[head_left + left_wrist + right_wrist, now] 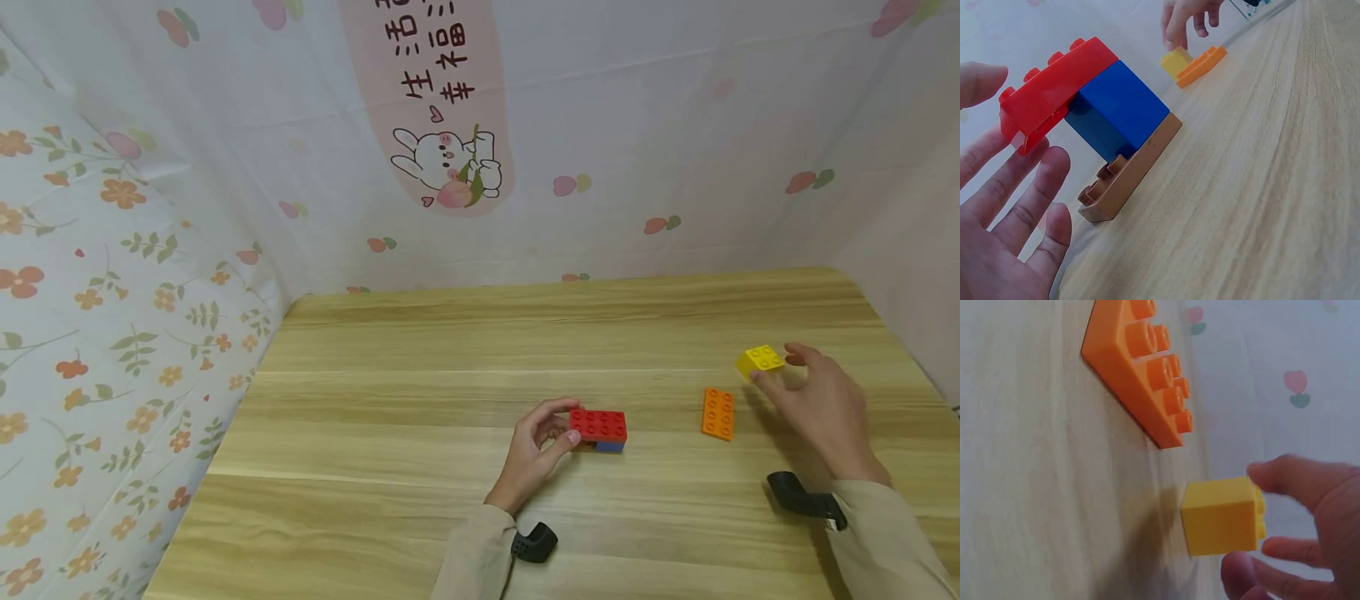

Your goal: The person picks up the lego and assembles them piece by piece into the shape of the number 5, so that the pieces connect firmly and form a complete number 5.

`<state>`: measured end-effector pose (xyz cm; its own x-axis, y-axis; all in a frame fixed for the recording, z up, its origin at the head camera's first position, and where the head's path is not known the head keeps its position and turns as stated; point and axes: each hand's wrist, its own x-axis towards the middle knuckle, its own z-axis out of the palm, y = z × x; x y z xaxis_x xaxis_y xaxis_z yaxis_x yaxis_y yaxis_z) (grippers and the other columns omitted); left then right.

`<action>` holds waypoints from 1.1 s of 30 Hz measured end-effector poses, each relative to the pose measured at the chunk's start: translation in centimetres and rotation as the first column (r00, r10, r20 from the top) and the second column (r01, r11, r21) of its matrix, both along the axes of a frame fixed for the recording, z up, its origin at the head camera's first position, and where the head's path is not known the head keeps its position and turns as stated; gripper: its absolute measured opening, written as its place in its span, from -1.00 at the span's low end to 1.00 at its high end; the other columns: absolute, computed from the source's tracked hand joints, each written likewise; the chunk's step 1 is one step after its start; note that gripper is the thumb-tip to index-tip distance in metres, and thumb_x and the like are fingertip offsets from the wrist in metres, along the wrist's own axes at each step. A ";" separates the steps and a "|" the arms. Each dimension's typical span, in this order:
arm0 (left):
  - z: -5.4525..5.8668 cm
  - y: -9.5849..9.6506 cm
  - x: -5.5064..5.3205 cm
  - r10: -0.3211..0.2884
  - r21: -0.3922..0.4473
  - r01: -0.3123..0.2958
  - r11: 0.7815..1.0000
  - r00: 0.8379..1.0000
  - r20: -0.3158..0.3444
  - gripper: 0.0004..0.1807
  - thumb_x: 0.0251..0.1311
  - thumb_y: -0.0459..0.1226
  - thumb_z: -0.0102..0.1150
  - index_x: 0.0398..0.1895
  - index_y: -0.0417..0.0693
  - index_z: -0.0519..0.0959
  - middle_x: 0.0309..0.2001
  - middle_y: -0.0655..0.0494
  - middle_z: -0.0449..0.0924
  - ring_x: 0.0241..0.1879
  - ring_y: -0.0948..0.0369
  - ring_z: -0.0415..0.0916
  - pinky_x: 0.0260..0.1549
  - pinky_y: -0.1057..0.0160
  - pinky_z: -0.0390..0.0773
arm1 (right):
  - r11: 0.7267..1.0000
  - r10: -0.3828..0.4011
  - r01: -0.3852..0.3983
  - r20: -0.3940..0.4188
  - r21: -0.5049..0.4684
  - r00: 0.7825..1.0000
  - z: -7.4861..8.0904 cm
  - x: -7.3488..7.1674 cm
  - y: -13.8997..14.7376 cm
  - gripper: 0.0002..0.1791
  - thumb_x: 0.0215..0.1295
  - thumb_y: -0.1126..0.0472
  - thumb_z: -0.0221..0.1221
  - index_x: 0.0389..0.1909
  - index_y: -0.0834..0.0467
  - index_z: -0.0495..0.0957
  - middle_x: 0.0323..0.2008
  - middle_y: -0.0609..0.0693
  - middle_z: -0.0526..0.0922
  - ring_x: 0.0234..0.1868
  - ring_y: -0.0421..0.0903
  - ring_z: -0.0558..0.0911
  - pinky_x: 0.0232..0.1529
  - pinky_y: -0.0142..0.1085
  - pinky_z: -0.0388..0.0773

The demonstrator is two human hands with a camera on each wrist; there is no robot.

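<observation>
My left hand (531,450) is spread at the left end of a red toy brick (597,425), thumb by the near edge and fingers behind. In the left wrist view the red brick (1060,90) caps a blue brick (1125,106), which stands on a brown brick (1132,175); the three form an overhanging stack on the table. My right hand (825,408) curves loosely around a small yellow brick (759,360), its thumb right at the near edge. In the right wrist view a finger overlaps the yellow brick's (1219,519) studded corner, with space between thumb and fingers.
A flat orange brick (717,413) lies between the stack and the yellow brick, studs upward. The wooden table (360,417) meets a patterned cloth (600,125) at the back, and another floral cloth (112,333) hangs on the left.
</observation>
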<state>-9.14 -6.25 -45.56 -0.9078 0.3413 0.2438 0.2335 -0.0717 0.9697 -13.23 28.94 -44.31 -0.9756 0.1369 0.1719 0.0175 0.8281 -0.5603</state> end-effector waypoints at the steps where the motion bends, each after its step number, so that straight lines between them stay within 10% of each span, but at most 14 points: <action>1: 0.0 -0.1 0.0 0.003 0.002 -0.003 1.000 1.000 0.002 -0.59 0.20 -0.48 0.07 0.12 -0.45 0.36 0.07 -0.28 0.43 -0.17 -0.14 0.46 -0.23 0.29 0.50 | 1.000 0.005 -0.005 0.025 0.003 1.000 -0.1 -0.2 0.0 -0.27 0.23 0.02 0.16 0.18 0.52 0.22 -0.03 0.54 0.39 -0.12 0.44 0.38 -0.31 0.18 0.31; 18: -0.2 -0.1 0.0 0.018 0.005 -0.018 1.000 1.000 -0.011 -0.59 0.19 -0.49 0.08 0.12 -0.45 0.37 0.07 -0.30 0.43 -0.17 -0.10 0.47 -0.20 0.22 0.52 | 1.000 -0.001 0.003 0.077 -0.016 0.997 -1.0 -0.8 -0.1 -0.32 0.26 0.06 0.11 0.14 0.54 0.20 -0.08 0.55 0.40 -0.22 0.40 0.46 -0.45 -0.02 0.35; 33: -0.2 0.0 0.0 -0.006 0.072 0.008 0.997 1.000 -0.022 -0.56 0.18 -0.54 0.04 0.16 -0.39 0.33 0.08 -0.43 0.35 -0.18 -0.23 0.44 -0.18 0.25 0.54 | 0.991 0.129 -0.130 -0.062 -0.019 0.990 4.2 0.1 -4.2 -0.38 0.22 0.04 0.20 0.14 0.38 0.34 -0.03 0.38 0.48 -0.44 0.10 0.51 -0.69 -0.35 0.34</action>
<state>-9.17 -6.25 -45.79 -0.8996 0.3286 0.2877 0.2536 -0.1433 0.9566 -13.11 24.74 -40.16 -0.9733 0.0148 0.2293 -0.1234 0.8081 -0.5760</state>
